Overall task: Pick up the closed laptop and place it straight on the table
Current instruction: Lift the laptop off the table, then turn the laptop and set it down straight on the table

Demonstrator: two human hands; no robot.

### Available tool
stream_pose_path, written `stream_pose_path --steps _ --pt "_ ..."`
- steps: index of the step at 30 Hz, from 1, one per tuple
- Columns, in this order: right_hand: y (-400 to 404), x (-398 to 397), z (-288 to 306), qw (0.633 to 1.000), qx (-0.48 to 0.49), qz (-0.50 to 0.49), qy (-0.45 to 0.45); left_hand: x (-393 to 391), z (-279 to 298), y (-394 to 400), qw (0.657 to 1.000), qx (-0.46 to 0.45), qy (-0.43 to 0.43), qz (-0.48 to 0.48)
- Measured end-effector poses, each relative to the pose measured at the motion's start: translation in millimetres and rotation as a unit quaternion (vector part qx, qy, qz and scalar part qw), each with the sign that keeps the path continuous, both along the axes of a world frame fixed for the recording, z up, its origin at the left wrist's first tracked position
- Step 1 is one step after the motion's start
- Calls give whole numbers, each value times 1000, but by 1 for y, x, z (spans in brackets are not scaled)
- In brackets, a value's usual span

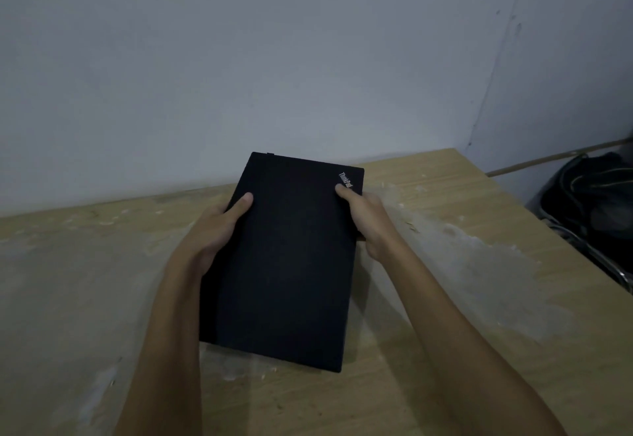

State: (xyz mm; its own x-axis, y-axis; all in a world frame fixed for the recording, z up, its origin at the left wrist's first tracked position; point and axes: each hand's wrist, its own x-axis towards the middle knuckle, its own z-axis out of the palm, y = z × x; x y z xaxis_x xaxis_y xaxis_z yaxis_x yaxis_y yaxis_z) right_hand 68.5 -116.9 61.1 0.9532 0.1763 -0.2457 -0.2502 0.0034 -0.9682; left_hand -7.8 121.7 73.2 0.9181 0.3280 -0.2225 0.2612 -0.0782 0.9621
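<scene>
A closed black laptop (287, 264) with a small logo at its far right corner is held over the wooden table (462, 264), its long side running away from me and turned slightly clockwise. My left hand (215, 230) grips its left edge, thumb on the lid. My right hand (366, 220) grips the right edge near the logo, thumb on top. Whether the laptop's near end touches the table I cannot tell.
A pale wall rises just behind the table's far edge. The table's right edge runs diagonally at the right, and beyond it lies a dark bag with cables (596, 202). The tabletop is worn with pale patches.
</scene>
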Motion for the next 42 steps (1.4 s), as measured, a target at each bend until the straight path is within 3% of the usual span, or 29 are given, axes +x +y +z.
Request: stream_pose_path --steps 6,14,20,24,28,31,37,39,42 --pt "16 2 2 999 32 -19 -27 -19 7 23 999 9 22 -23" --pt "39 5 -4 983 146 -115 -11 -20 14 34 999 23 16 -42" --pt "43 7 -10 955 186 -229 42 -30 17 60 990 117 76 -22" --pt "48 8 -14 935 211 -281 55 -25 9 73 988 83 7 127" --pt "54 8 -15 916 232 -323 43 -18 -3 76 973 -8 -45 224" --pt "60 5 -13 897 253 -360 50 -10 -9 68 973 -82 -71 202" --pt "69 0 -12 872 261 -412 31 -2 -8 41 975 -121 -92 160" --pt "71 -1 -14 874 258 -411 21 -3 -12 41 975 -127 -97 157" --pt "68 1 -17 906 207 -369 29 -4 -16 47 972 -115 -107 176"
